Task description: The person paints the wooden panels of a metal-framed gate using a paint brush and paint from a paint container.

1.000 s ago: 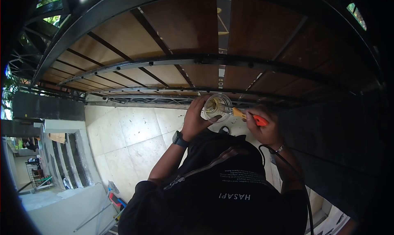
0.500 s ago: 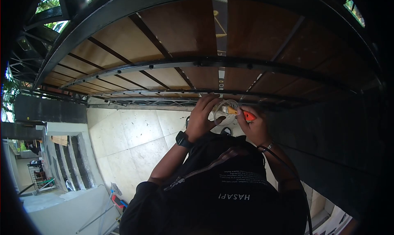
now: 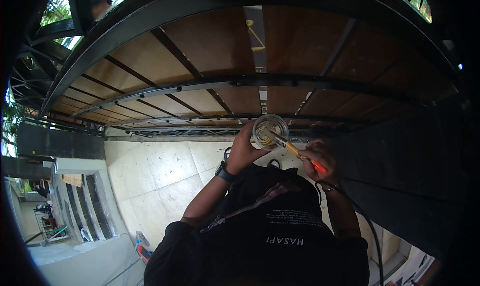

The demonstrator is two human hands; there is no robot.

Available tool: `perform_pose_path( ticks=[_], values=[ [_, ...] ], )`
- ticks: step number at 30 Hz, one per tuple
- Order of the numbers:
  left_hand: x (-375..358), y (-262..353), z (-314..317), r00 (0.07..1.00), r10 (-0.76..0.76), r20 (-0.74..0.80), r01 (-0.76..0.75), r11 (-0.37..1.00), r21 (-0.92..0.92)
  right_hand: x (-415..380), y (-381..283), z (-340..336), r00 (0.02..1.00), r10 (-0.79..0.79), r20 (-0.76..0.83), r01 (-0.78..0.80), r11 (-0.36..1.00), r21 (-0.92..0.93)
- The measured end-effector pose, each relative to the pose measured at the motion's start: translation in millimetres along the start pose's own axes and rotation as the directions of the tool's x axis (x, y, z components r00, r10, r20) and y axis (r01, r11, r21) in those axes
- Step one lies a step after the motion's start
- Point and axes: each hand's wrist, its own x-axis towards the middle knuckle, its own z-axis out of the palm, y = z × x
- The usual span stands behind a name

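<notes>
My left hand (image 3: 243, 150) is closed round a clear plastic cup (image 3: 283, 122), whose open top faces me. A little pale liquid or residue shows inside it. My right hand (image 3: 319, 161) grips a paintbrush (image 3: 293, 149) with a yellowish handle and an orange-red end. The brush slants to the left, its bristles inside the cup. Just beyond both hands stands a gate with brown panels (image 3: 220, 36) and black metal bars (image 3: 200, 81).
Pale floor tiles (image 3: 165, 171) lie below, to the left of my body. A dark wall or panel (image 3: 395, 171) is close on my right. A cable (image 3: 367, 221) runs down by my right arm. Steps (image 3: 95, 206) are at the far left. Another person (image 3: 101, 3) shows beyond the gate.
The cup has tipped so its opening now faces me. My right hand has moved right and down, and the brush now reaches into the cup. A person's head has appeared at the top left.
</notes>
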Motion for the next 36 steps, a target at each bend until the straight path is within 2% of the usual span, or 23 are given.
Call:
perform_pose_path(
  ticks=[1,2,7,8,9,10,11,13,14,15,17,18,19,20,22,23,25,29,31,35,36],
  values=[
    [0.4,-0.3,0.4,1.000,0.003,0.011,-0.003,1.000,0.004,-0.7,-1.4,-2.2,0.999,0.026,0.025,-0.025,0.999,-0.049],
    [2.2,0.1,0.8,1.000,0.007,0.021,-0.007,1.000,0.006,-3.5,-1.0,-3.7,0.999,0.041,-0.022,-0.041,0.999,0.003],
    [6.8,-0.4,4.8,0.998,0.004,0.056,0.000,0.998,-0.056,-11.2,-5.1,-8.9,0.991,0.095,-0.099,-0.097,0.995,-0.022],
    [8.5,0.0,5.0,0.998,-0.005,0.064,0.010,0.997,-0.082,-17.7,-6.8,-6.7,0.945,0.293,-0.142,-0.272,0.951,0.147],
    [11.7,0.2,4.8,0.998,0.002,0.070,0.004,0.996,-0.088,-21.8,-8.4,-4.9,0.863,0.482,-0.152,-0.419,0.851,0.316],
    [15.9,-0.3,4.3,0.997,0.012,0.070,-0.001,0.988,-0.155,-24.0,-9.4,-0.7,0.795,0.580,-0.179,-0.425,0.742,0.518],
    [19.9,0.3,2.5,0.997,0.019,0.070,-0.003,0.976,-0.219,-20.9,-9.3,-1.4,0.792,0.582,-0.186,-0.427,0.745,0.513],
    [28.4,1.1,-2.1,0.997,0.003,0.079,0.018,0.965,-0.262,-8.6,-4.4,-4.9,0.741,0.598,-0.304,-0.346,0.729,0.590],
    [32.2,2.1,-5.4,0.996,-0.020,0.085,0.044,0.953,-0.300,-4.3,-5.1,-7.0,0.704,0.605,-0.371,-0.400,0.770,0.496],
    [36.2,2.8,-10.0,0.994,-0.016,0.105,0.048,0.952,-0.302,1.5,-4.6,-12.5,0.691,0.611,-0.386,-0.406,0.770,0.493],
    [44.9,2.9,-20.5,0.980,-0.047,0.191,0.088,0.973,-0.214,23.6,-3.7,-29.5,0.870,0.355,-0.343,-0.351,0.933,0.078],
    [47.3,-4.3,-22.6,0.976,-0.026,0.218,0.084,0.962,-0.259,53.3,-8.5,-43.0,0.958,0.184,-0.219,-0.216,0.968,-0.131],
    [51.8,-12.9,-28.3,0.963,-0.003,0.269,0.076,0.963,-0.260,82.0,-19.5,-52.0,0.996,0.048,-0.072,-0.069,0.942,-0.329],
    [50.5,-20.6,-31.2,0.965,-0.005,0.262,0.080,0.958,-0.276,99.4,-24.1,-53.0,0.994,0.058,-0.088,-0.085,0.936,-0.343],
    [49.9,-23.3,-41.8,0.964,-0.016,0.265,0.104,0.941,-0.321,129.7,-30.9,-49.1,0.993,-0.031,0.118,0.080,0.896,-0.436],
    [49.5,-24.2,-47.4,0.961,-0.006,0.278,0.100,0.941,-0.324,141.2,-32.2,-46.6,0.994,-0.024,0.109,0.070,0.891,-0.448],
    [48.8,-28.7,-57.3,0.966,-0.026,0.256,0.130,0.907,-0.399,158.1,-35.5,-41.8,0.960,-0.065,0.271,0.216,0.789,-0.575],
    [48.1,-50.7,-74.6,0.944,0.042,0.326,0.080,0.932,-0.353,176.6,-65.8,-52.2,0.965,-0.086,0.249,0.236,0.700,-0.674],
    [46.1,-66.2,-80.1,0.934,0.039,0.356,0.102,0.924,-0.369,168.6,-77.7,-51.6,0.967,-0.171,0.190,0.255,0.618,-0.743],
    [44.1,-71.9,-93.7,0.915,0.030,0.403,0.126,0.926,-0.356,139.2,-57.2,-21.4,0.964,-0.234,0.123,0.233,0.532,-0.814],
    [45.7,-72.2,-96.6,0.913,0.037,0.407,0.121,0.928,-0.354,130.8,-46.7,-9.5,0.974,-0.176,0.141,0.215,0.536,-0.817]
  ],
)
